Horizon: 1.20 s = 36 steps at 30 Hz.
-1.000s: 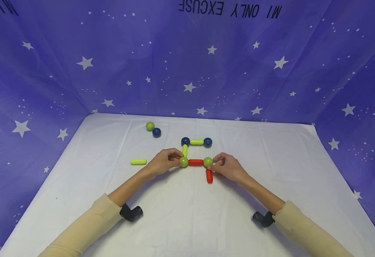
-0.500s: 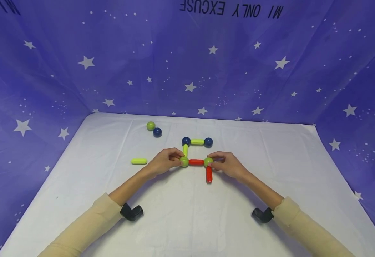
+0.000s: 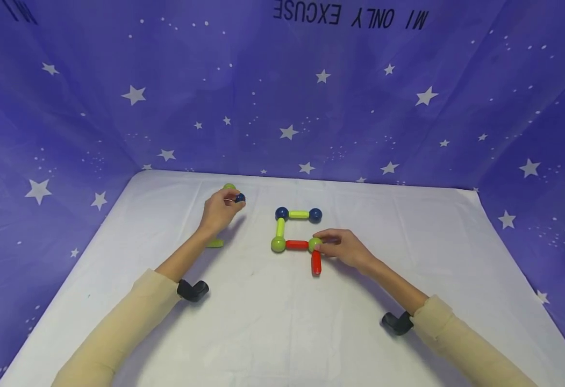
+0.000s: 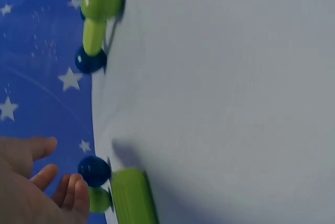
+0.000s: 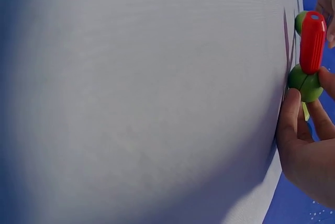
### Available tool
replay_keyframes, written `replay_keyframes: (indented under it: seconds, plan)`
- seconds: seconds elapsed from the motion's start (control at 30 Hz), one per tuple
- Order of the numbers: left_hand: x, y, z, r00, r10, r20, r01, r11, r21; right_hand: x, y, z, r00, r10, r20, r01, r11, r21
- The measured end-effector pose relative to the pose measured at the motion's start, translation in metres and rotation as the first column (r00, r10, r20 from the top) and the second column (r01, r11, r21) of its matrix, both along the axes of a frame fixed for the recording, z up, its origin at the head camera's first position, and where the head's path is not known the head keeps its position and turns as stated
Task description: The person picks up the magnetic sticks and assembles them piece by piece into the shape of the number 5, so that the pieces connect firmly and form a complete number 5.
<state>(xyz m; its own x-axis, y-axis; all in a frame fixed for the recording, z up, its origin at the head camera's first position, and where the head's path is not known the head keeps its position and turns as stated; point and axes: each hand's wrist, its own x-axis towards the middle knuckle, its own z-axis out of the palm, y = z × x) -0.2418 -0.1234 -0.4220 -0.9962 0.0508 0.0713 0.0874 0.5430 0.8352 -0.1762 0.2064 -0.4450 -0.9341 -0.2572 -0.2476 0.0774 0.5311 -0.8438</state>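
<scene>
White cloth (image 3: 272,328) supports the frame (image 3: 297,245) left of the right hand (image 3: 350,250), which pinches its green ball (image 3: 312,244) — left hand (image 3: 218,214), fingers parted, beside a loose blue ball (image 4: 94,171) — apparently the pickup step, calling for a pinch.

soft shadows, dimmer wrist views, slight blur

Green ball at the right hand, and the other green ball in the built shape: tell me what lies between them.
A red stick bridges the held green ball and the other green ball, as the head view shows.
</scene>
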Motion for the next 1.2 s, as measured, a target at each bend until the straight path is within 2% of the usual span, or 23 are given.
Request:
replay_keyframes:
  seconds: [0.13,0.33,0.5,0.67,0.77,0.87,1.03,1.2]
  plan:
    - [-0.012,-0.004,-0.004,0.998,0.061,-0.031,-0.062,0.996,-0.065,0.000,0.000,0.000,1.000,0.006,-0.007,-0.006,1.000,0.003]
    - [-0.022,-0.002,-0.010,0.993,0.075,-0.095,-0.090,0.983,-0.162,-0.001,0.000,-0.001,1.000,0.008,-0.019,-0.007,1.000,0.006]
    - [-0.025,0.001,-0.012,0.994,0.059,-0.092,-0.078,0.971,-0.226,-0.001,-0.001,0.000,1.000,0.005,-0.010,-0.005,1.000,0.000]
    - [-0.022,0.005,-0.010,0.996,0.018,-0.089,-0.040,0.968,-0.247,-0.001,-0.001,0.002,1.000,0.006,-0.007,-0.006,1.000,0.001]
    - [-0.015,0.010,-0.007,0.995,-0.004,-0.098,-0.017,0.978,-0.209,-0.001,0.001,0.002,1.000,0.007,-0.006,-0.007,1.000,0.005]
    - [-0.003,0.016,-0.002,0.993,-0.039,-0.112,0.021,0.987,-0.157,-0.001,0.002,0.002,1.000,0.003,-0.004,-0.003,1.000,0.006]
    - [0.026,0.031,0.006,0.985,-0.114,-0.129,0.102,0.990,-0.100,-0.001,0.003,0.001,1.000,0.002,0.006,-0.002,1.000,-0.002]
    - [0.057,0.048,0.002,0.973,-0.203,-0.109,0.200,0.979,-0.032,-0.002,0.002,0.002,1.000,0.001,0.007,-0.001,1.000,0.013]
